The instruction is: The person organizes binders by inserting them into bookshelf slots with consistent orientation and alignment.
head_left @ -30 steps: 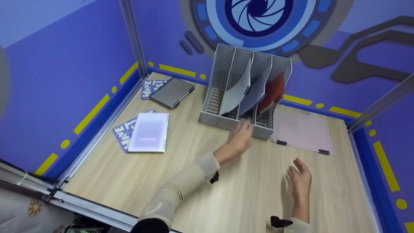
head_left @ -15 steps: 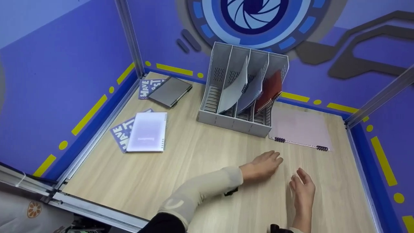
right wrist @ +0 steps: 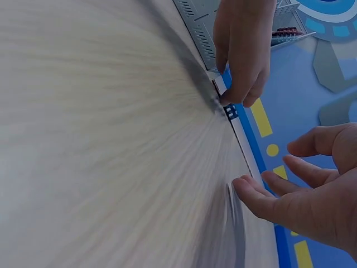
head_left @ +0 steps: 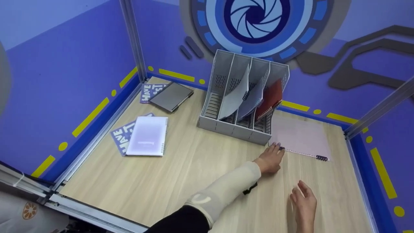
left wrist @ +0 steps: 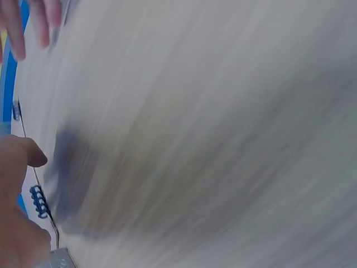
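Note:
A pale pink ring-bound notebook (head_left: 300, 137) lies flat on the table to the right of the grey file rack (head_left: 234, 132). My left hand (head_left: 271, 158) reaches to the left end of its black-ringed edge, fingers loosely extended. Whether the fingertips touch the notebook I cannot tell. In the right wrist view, this left hand (right wrist: 245, 56) hangs by a black ring clip (right wrist: 231, 111). My right hand (head_left: 305, 204) is held nearer the front, apart from the notebook, its fingers slightly bent around nothing. The right wrist view also has this right hand (right wrist: 312, 184) with thumb and fingers spread.
Standing in the rack are a pale grey notebook (head_left: 234, 97), a blue-grey notebook (head_left: 252, 98) and a red notebook (head_left: 270, 97). On the left lie a dark grey notebook (head_left: 171, 96) and a white-lilac notebook (head_left: 147, 136), each over a purple printed sheet. Walls enclose the table's back and sides.
My left hand has come away from the front of the rack, moved right, then forward to the pink notebook's ringed edge. The right hand has drifted slightly toward the front.

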The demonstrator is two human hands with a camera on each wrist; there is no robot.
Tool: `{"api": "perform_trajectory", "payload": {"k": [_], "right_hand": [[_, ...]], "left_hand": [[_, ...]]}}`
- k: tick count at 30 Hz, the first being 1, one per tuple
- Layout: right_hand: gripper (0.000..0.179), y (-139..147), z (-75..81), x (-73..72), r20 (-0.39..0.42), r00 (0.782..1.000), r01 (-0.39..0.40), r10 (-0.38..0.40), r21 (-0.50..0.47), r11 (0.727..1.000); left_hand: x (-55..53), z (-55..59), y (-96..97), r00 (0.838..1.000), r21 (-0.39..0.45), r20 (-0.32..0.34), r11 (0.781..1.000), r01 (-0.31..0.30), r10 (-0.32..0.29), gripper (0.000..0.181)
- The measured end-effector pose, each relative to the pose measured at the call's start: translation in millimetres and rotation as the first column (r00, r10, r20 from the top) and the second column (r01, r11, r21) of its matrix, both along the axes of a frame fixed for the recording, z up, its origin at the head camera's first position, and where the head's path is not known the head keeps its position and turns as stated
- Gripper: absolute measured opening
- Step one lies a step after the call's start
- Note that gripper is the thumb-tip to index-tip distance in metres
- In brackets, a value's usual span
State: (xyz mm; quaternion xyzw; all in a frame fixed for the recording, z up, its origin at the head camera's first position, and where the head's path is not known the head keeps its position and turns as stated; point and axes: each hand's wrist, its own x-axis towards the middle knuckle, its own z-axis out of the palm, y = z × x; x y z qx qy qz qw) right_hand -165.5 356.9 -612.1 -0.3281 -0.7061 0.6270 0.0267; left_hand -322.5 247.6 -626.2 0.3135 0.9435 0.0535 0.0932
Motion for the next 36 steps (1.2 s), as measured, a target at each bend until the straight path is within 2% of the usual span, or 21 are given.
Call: {"api": "perform_trajectory", "payload": {"k": [2, 4, 8, 11, 14, 19, 22, 25, 28, 31, 34, 36], "right_hand": [[0.062, 2, -1.6, 3.5, 0.002, 1.0, 0.011, -0.011, -0.01, 1.0], [0.062, 3, -1.9, 4.1, -0.001, 1.0, 0.013, -0.013, -0.015, 1.0], [0.062, 3, -0.4, 1.5, -0.017, 1.0, 0.006, -0.006, -0.006, 1.0], [0.062, 2, 0.1, 0.6, -0.027, 1.0, 0.001, -0.001, -0.004, 1.0], [0.062, 2, -0.5, 2.1, -0.029, 1.0, 0.0, 0.0, -0.009, 1.0], [0.062, 4, -2.7, 4.5, -0.011, 1.0, -0.001, 0.001, -0.016, 1.0], [0.063, 5, -3.2, 4.5, -0.003, 1.0, -0.009, 0.009, -0.017, 1.0], [0.063, 6, -3.0, 4.4, -0.01, 1.0, -0.02, 0.019, -0.016, 1.0], [0.063, 5, -3.1, 3.7, -0.017, 0.999, -0.034, 0.034, -0.016, 0.999], [0.062, 4, -3.3, 3.6, -0.02, 0.999, -0.045, 0.045, -0.013, 0.999], [0.061, 3, -3.3, 3.8, -0.05, 0.997, -0.056, 0.054, -0.024, 0.998], [0.06, 2, -3.3, 3.6, -0.067, 0.996, -0.06, 0.058, -0.026, 0.998]], "left_hand": [[0.3, -1.4, 1.5, 0.999, 0.006, 0.031, 1.0, -0.018, 0.018, 0.072], [-0.5, -0.4, 1.5, 0.999, 0.007, 0.028, 1.0, -0.023, 0.023, 0.069], [-5.9, 4.2, 1.3, 0.998, -0.044, -0.066, 0.999, 0.01, -0.013, 0.064], [-7.8, 7.8, 2.6, 0.994, -0.099, -0.105, 0.995, 0.032, -0.042, 0.061], [-5.8, 11.1, 4.4, 0.995, -0.115, -0.083, 0.993, 0.04, -0.05, 0.055], [0.4, 15.0, 6.6, 0.998, -0.092, -0.011, 0.994, 0.06, -0.062, 0.033], [4.9, 13.4, 6.6, 0.994, -0.111, -0.025, 0.988, 0.104, -0.108, 0.027], [12.4, 8.3, 7.3, 0.981, -0.148, -0.104, 0.978, 0.147, -0.163, 0.03], [23.5, 1.7, 7.8, 0.964, -0.17, -0.19, 0.974, 0.152, -0.184, 0.031], [37.3, -4.9, 8.5, 0.946, -0.188, -0.255, 0.97, 0.154, -0.2, 0.025], [47.4, -12.0, 9.3, 0.92, -0.208, -0.319, 0.964, 0.166, -0.227, 0.022], [50.9, -14.6, 9.1, 0.897, -0.234, -0.361, 0.956, 0.179, -0.256, 0.022]]}}
